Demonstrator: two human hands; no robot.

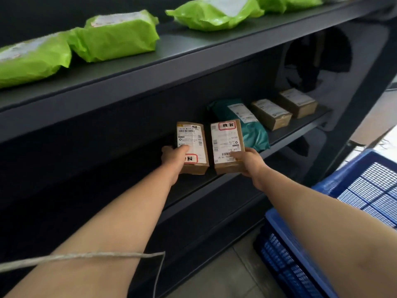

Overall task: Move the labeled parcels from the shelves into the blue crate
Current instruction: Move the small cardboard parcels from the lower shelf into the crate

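1. Gripping a small cardboard box [192, 145] at its near end, the left hand [173, 159] is closed on it, thumb on the label.
2. Right hand [250, 161] clamps a second box [227, 145] the same way.
3. Both boxes sit at the middle shelf [300, 127] edge.
4. Blue crate [285, 231] stands lower right.

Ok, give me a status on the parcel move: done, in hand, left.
Done: the visible part of the blue crate holds no parcels.

In hand: the left hand grips one brown box and the right hand grips another, both at the lower shelf.

Left: a teal mailer, two more brown boxes, and the green mailers on the upper shelf.
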